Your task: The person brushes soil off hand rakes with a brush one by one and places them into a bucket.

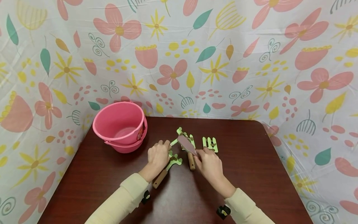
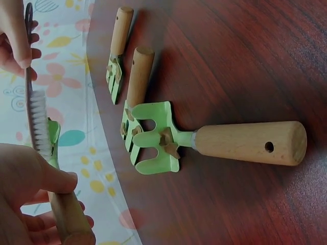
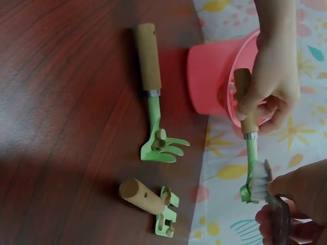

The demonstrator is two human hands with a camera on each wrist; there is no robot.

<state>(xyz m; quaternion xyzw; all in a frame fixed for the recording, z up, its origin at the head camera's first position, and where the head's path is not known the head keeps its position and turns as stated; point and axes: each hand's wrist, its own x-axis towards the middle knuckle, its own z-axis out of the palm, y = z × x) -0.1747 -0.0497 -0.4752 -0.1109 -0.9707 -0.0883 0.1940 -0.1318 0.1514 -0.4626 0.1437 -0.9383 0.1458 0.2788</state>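
My left hand (image 1: 158,155) grips a small green garden tool (image 3: 251,153) by its wooden handle, raised over the table. In my right hand (image 1: 209,163) is a brush (image 1: 186,144) with a flat pinkish-brown back and white bristles (image 2: 38,120). The bristles meet the tool's green head in both wrist views. Under my left wrist lies a green hand rake (image 2: 158,138) with a wooden handle and brown bits on its tines. A second green fork (image 3: 166,212) lies below the brush, partly covered by it in the head view.
A third green fork (image 1: 210,144) with brown bits lies beyond my right hand, which hides its handle in the head view. At the table's back left stand pink buckets (image 1: 126,147), one inside another. Patterned cloth (image 1: 179,62) hangs behind the dark wooden table (image 1: 240,133).
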